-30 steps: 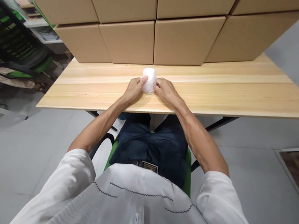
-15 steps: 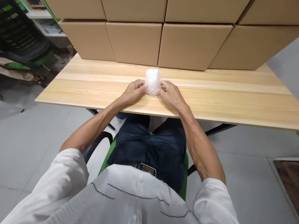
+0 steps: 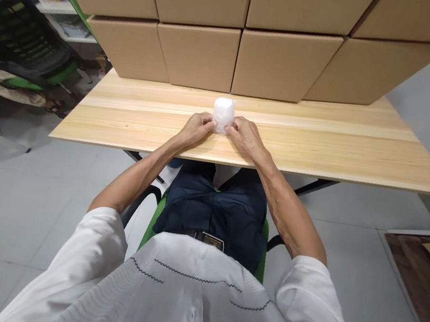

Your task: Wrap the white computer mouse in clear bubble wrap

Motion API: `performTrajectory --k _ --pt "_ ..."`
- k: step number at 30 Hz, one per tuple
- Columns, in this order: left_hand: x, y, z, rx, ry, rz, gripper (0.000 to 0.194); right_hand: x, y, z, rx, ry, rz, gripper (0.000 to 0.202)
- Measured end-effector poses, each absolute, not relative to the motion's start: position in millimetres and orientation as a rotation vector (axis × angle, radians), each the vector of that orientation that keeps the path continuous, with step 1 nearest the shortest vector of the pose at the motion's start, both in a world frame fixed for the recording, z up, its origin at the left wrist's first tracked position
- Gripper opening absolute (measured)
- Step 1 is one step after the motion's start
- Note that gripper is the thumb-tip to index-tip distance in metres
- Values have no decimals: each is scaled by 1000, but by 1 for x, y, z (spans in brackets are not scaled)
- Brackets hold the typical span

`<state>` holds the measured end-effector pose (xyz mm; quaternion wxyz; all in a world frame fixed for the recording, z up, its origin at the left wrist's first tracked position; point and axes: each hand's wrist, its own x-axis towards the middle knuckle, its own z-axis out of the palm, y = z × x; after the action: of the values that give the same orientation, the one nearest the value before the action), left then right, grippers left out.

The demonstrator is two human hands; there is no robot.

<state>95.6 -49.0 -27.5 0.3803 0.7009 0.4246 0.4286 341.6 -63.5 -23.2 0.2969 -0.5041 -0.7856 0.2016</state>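
Note:
Between my hands, over the front middle of the wooden table, is a small white bundle that looks wrapped in thin foam or film. What is inside the wrapping cannot be seen. My left hand grips its lower left side, the thumb pressed on the near face. On the right, my right hand pinches the lower right side in the same way. The far fingers of both hands are partly hidden behind the bundle.
Stacked cardboard boxes form a wall along the table's back. At the far left stand a black and green chair and a white shelf. I sit on a green chair close to the table's front edge.
The view has shifted slightly. Both thumbs have come closer together on the near face of the white bundle, which stays held between my hands.

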Motion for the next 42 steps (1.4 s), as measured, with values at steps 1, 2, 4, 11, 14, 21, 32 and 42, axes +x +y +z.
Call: performTrajectory --k 1,2,4,11,14,21,32,42 --pt "96 -49 -26 1796 1086 1084 21 342 -62 -23 -1339 -2093 540 24" --pt "96 -49 -25 1799 1086 1077 22 342 -61 -23 -1342 -2096 545 23" --pt "97 -48 -24 1798 1082 1076 25 342 -58 -22 -1353 -2094 553 23" --pt "97 -43 -26 1789 1099 1087 39 339 -54 -20 -1354 -2081 584 25" --pt "97 -41 -28 1788 1109 1090 40 339 -54 -18 -1345 -2069 601 28" --pt "96 -40 -28 1866 1116 1108 41 337 -53 -13 -1334 -2054 639 33" --pt "95 -44 -26 1826 1183 1092 33 337 -58 -8 -1312 -2028 671 27" --pt "91 -47 -28 1622 1089 1173 29 344 -62 -6 -1291 -2015 712 29"
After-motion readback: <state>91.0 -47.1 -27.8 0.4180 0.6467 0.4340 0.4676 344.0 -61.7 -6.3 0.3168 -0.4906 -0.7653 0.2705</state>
